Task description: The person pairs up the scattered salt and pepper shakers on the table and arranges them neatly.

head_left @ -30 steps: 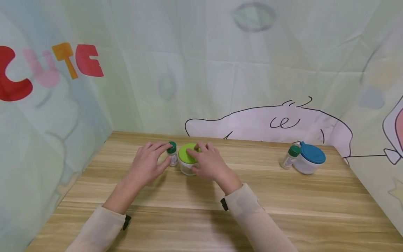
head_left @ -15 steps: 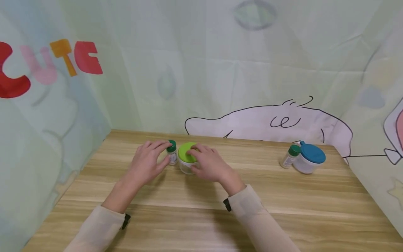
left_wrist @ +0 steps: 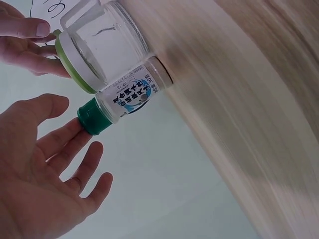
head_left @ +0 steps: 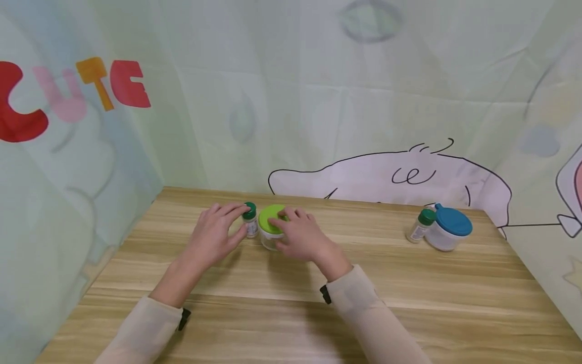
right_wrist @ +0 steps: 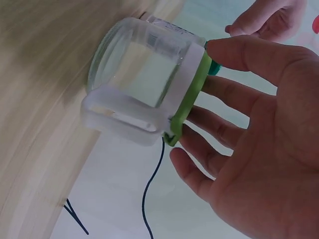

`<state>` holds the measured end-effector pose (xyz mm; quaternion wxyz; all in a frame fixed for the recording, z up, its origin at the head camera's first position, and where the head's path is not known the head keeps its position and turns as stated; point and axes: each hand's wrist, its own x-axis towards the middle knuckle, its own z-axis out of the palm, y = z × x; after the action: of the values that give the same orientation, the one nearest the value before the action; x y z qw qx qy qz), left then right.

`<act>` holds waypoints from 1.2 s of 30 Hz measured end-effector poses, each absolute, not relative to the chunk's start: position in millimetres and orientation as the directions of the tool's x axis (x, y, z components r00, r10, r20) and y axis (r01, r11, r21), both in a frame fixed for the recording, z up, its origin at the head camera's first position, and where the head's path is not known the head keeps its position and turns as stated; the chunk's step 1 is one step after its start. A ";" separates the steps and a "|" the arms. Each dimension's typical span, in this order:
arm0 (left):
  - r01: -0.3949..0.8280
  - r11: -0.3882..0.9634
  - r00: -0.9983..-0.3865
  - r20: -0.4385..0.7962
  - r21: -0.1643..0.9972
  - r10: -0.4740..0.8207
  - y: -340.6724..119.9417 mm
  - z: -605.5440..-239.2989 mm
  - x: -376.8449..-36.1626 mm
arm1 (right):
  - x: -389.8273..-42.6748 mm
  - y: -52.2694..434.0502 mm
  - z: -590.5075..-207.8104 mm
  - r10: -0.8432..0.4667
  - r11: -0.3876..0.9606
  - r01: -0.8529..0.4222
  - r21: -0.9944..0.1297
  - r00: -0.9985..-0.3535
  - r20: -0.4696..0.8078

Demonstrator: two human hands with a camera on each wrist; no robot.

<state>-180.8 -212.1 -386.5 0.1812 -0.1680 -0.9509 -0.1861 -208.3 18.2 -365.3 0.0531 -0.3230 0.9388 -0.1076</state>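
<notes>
Small bottle [head_left: 249,224] and green-lidded jar [head_left: 271,230] stand touching, no gap between. Open table [head_left: 291,303] lies in front. Blue-lidded jar [head_left: 447,230] and second bottle [head_left: 420,225] stand well apart, far right.

Two hands on the table, two small green-capped bottles [head_left: 249,219] [head_left: 420,225], and two clear jars [head_left: 271,230] [head_left: 447,234], one green-lidded, one blue-lidded.

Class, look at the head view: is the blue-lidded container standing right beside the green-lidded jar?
No, the blue-lidded container stands far off at the table's right end, while the green-lidded jar sits between the two hands.
</notes>
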 end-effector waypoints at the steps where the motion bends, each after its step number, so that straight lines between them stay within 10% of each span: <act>1: 0.385 0.875 -0.879 0.406 0.294 0.251 -212.0 -386.3 -180.9 | -208.3 17.9 -365.8 -0.615 0.771 -0.593 -0.231 -0.788 -0.032; 36: 0.380 0.879 -0.884 0.393 0.288 0.253 -211.6 -386.2 -180.5 | -205.8 3.9 -371.8 -0.572 0.811 -0.569 -0.136 -0.820 0.015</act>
<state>-180.5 -211.6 -386.2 0.1744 -0.1660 -0.9534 -0.1817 -205.8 3.9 -371.8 0.0132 -0.2996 0.9516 -0.0670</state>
